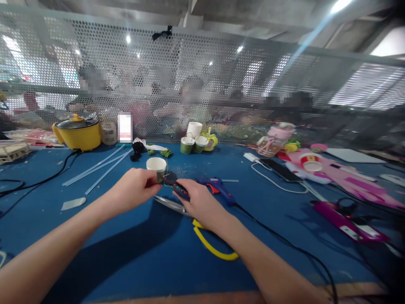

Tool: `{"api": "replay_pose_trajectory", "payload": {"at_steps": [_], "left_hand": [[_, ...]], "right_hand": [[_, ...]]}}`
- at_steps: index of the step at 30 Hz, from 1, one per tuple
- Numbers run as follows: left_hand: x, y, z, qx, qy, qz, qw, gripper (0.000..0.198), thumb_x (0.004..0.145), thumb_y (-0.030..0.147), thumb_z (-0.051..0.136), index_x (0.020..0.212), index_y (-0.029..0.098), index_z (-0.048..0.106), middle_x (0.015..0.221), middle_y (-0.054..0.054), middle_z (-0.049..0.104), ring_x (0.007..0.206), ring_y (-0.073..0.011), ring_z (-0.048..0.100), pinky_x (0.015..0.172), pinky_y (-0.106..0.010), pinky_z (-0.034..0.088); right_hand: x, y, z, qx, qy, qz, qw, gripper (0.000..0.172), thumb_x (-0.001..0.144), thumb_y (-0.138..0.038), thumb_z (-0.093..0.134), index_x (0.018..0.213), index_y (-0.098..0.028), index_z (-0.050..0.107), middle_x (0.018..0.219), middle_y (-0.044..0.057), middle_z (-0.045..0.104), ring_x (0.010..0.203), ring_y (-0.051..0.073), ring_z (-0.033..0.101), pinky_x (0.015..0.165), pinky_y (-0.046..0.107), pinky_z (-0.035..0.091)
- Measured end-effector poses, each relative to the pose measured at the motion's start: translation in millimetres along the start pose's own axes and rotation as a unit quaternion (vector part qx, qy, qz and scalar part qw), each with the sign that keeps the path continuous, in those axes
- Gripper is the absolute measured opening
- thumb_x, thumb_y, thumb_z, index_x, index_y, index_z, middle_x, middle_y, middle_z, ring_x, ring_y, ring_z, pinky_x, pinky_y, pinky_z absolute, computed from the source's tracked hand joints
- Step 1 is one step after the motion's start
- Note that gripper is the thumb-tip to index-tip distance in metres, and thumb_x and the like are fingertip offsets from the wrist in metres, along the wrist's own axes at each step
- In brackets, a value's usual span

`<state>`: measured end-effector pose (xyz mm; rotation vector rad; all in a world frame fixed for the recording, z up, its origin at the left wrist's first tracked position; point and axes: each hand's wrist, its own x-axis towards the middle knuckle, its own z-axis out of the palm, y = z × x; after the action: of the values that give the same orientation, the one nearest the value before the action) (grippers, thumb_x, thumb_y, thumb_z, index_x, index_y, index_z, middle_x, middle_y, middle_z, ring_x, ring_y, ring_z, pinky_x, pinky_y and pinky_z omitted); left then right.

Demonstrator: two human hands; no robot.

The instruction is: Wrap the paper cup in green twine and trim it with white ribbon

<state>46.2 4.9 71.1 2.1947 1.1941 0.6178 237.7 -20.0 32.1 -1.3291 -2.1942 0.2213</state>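
Note:
A small white cup with a green lower part (pixel 156 164) stands on the blue table. My left hand (pixel 134 190) is pinched at the cup's lower right side; what its fingertips hold is too small to make out. My right hand (pixel 202 202) is wrapped round a dark pliers-like tool (pixel 179 188), whose tip points left, close to my left fingertips. Below the tool lie scissors (pixel 215 249) with yellow handles and silver blades, partly covered by my right hand. Beyond my right hand is a blue glue gun (pixel 221 191) with an orange trigger.
A yellow pot (pixel 79 135), clear glue sticks (pixel 107 166) and a jar (pixel 108 133) are at the left. Small green-and-white cups (pixel 187 144) stand near the mesh screen. A phone (pixel 281 169), a pink bottle (pixel 275 141) and a magenta power strip (pixel 348 223) are at the right. People are behind the mesh.

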Motion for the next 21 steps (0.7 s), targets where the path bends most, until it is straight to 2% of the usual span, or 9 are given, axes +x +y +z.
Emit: {"api": "replay_pose_trajectory", "payload": {"at_steps": [2,5,8,10,12,13,15,18,21], "left_hand": [[-0.9,2.3,-2.8,0.075,0.043,-0.002,0.996,0.014,0.071,0.021,0.055,0.058,0.015,0.053,0.051,0.003,0.043,0.049,-0.0096,0.033,0.05,-0.024,0.024],[0.2,-4.5,-8.6,-0.121,-0.061,0.039,0.99,0.02,0.077,0.033,0.053,0.074,0.014,0.06,0.062,0.001,0.051,0.057,-0.0106,0.041,0.055,-0.023,0.032],[3.1,-17.5,-10.0,-0.371,-0.178,0.05,0.91,0.032,0.08,0.043,0.051,0.087,0.014,0.063,0.073,-0.002,0.056,0.065,-0.011,0.046,0.062,-0.023,0.036],[4.8,-23.4,-6.9,-0.451,-0.215,0.032,0.866,0.031,0.075,0.044,0.059,0.081,0.013,0.062,0.078,-0.004,0.058,0.067,-0.0116,0.048,0.062,-0.023,0.036],[5.6,-24.3,-2.9,-0.477,-0.224,0.017,0.85,0.031,0.07,0.044,0.064,0.073,0.014,0.058,0.074,-0.004,0.059,0.067,-0.0121,0.049,0.062,-0.023,0.036],[5.7,-22.9,-1.3,-0.466,-0.216,0.015,0.858,0.031,0.069,0.044,0.064,0.069,0.014,0.055,0.07,-0.003,0.058,0.065,-0.0118,0.049,0.061,-0.023,0.036],[5.0,-17.0,0.6,-0.374,-0.176,0.016,0.91,0.029,0.071,0.041,0.061,0.062,0.015,0.049,0.059,0.001,0.052,0.057,-0.0101,0.044,0.057,-0.023,0.034],[2.8,-6.0,1.0,-0.06,-0.053,0.013,0.997,0.018,0.072,0.027,0.056,0.059,0.016,0.051,0.053,0.003,0.047,0.05,-0.0096,0.038,0.05,-0.023,0.028],[1.0,-0.5,-1.5,0.105,0.033,0.007,0.994,0.012,0.072,0.02,0.053,0.061,0.015,0.055,0.053,0.002,0.049,0.05,-0.0107,0.039,0.05,-0.024,0.027]], "right_hand": [[0.5,1.0,0.9,-0.006,-0.003,0.008,1.0,0.02,0.081,-0.021,0.052,0.099,-0.013,0.058,0.097,0.013,0.064,0.091,0.024,0.059,0.077,0.034,0.044],[0.2,-6.4,-5.3,0.081,-0.023,0.01,0.996,0.019,0.085,-0.025,0.047,0.097,-0.014,0.058,0.091,0.008,0.065,0.083,0.018,0.06,0.073,0.029,0.045],[-0.9,-16.1,-12.9,0.151,-0.038,0.009,0.988,0.019,0.087,-0.027,0.045,0.095,-0.017,0.058,0.091,0.004,0.066,0.081,0.015,0.06,0.072,0.025,0.045],[-1.5,-19.3,-15.2,0.164,-0.037,0.008,0.986,0.017,0.086,-0.027,0.046,0.094,-0.017,0.057,0.09,0.003,0.066,0.081,0.015,0.06,0.072,0.024,0.045],[-1.7,-18.8,-14.7,0.161,-0.035,0.003,0.986,0.016,0.086,-0.026,0.046,0.092,-0.017,0.057,0.088,0.003,0.066,0.081,0.015,0.06,0.072,0.024,0.045],[-1.7,-17.3,-13.5,0.155,-0.036,0.0,0.987,0.016,0.086,-0.026,0.045,0.092,-0.017,0.057,0.088,0.003,0.066,0.08,0.015,0.06,0.072,0.024,0.045],[-1.4,-12.3,-9.3,0.124,-0.031,0.0,0.992,0.017,0.086,-0.026,0.045,0.093,-0.017,0.057,0.089,0.005,0.066,0.081,0.016,0.06,0.071,0.026,0.045],[-0.7,-3.3,-1.3,0.033,-0.013,0.008,0.999,0.019,0.083,-0.024,0.049,0.096,-0.013,0.058,0.093,0.01,0.065,0.084,0.02,0.059,0.074,0.031,0.045],[0.0,-0.7,1.2,-0.009,-0.012,0.019,1.0,0.018,0.082,-0.021,0.051,0.097,-0.013,0.058,0.092,0.012,0.065,0.085,0.022,0.059,0.075,0.033,0.044]]}}
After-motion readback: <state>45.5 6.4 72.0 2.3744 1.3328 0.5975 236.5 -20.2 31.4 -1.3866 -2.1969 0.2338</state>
